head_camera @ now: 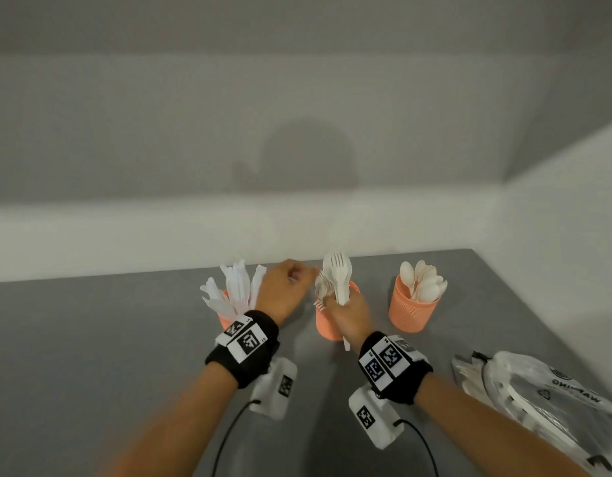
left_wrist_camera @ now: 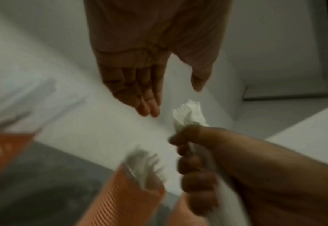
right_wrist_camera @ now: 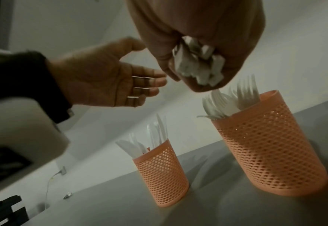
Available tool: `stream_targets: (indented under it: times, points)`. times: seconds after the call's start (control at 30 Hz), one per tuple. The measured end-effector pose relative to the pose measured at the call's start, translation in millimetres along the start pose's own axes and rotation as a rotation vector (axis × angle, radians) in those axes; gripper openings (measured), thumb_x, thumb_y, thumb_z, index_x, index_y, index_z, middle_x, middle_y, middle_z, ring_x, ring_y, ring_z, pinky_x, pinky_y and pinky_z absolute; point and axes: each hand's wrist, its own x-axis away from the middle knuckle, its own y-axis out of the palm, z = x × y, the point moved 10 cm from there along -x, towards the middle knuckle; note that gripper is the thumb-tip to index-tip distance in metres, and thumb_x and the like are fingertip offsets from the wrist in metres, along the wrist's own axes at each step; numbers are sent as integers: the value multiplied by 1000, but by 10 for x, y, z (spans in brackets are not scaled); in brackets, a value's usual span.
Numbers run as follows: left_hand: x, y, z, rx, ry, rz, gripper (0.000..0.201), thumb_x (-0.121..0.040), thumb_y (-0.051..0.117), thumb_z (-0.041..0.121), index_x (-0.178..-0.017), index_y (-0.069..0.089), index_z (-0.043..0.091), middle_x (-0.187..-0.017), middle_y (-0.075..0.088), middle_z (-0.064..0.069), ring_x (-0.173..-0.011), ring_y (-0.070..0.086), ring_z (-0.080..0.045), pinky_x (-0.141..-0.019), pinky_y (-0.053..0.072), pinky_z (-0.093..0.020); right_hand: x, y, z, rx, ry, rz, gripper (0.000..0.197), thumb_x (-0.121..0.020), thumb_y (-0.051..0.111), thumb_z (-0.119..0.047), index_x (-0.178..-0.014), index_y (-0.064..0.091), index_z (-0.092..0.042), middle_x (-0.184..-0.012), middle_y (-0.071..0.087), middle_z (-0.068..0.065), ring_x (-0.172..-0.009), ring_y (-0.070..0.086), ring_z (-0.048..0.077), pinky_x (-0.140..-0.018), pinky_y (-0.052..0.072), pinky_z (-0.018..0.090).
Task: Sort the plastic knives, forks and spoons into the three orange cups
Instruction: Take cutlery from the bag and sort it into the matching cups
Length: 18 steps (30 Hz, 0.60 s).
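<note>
The right hand (head_camera: 349, 313) grips a bundle of forks (head_camera: 339, 277) above the middle orange cup (head_camera: 327, 325). The left hand (head_camera: 285, 290), fingers relaxed and empty, hovers between that cup and the knife cup (right_wrist_camera: 161, 174); the spoon cup (head_camera: 413, 308) stands apart near the table's right edge (head_camera: 525, 304).

My left hand (head_camera: 286, 291) hangs empty, fingers loosely extended; my right hand (head_camera: 349, 315) is fisted, wrist raised.
</note>
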Motion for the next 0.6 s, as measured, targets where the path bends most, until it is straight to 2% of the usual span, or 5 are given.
stream_targets:
  times: [0.03,0.17,0.3,0.47,0.6]
  points:
    - [51,160,-67,27,-64,-60,34,-82,63,44,-93,64,12,-88,66,-1,-79,60,-16,-80,50,-32,9,8,14,51,-8,3,31,-78,58,-17,-110,58,-15,-100,66,6,-90,65,20,-74,54,26]
    - [125,468,-208,112,-161,-81,31,-80,69,37,-92,59,10,-86,63,-6,-78,59,-18,-80,50,-32,126,-10,-62,170,-51,-25,42,-87,57,-16,-127,46,-11,-106,60,0,-97,60,16,-69,42,17]
    - [128,586,-199,44,-168,-120,24,-90,57,24,-71,51,11,-66,53,-2,-58,48,-13,-56,39,-23,177,-22,-6,170,-59,-105,40,-86,59,-17,-124,49,-14,-106,63,-1,-102,62,18,-63,40,11]
    - [203,790,-264,-22,-233,-195,34,-94,46,28,-64,44,10,-63,46,-5,-54,39,-14,-53,31,-24,202,-83,89,94,-85,-103,59,-84,60,-13,-137,36,-18,-124,56,6,-98,61,13,-70,46,7]
    - [255,835,-246,-53,-220,-160,39,-94,50,30,-60,40,12,-61,45,-2,-56,41,-14,-55,34,-24,221,-132,151,188,-91,-102,71,-76,56,-38,-141,29,-26,-126,57,-2,-97,64,12,-81,52,26]
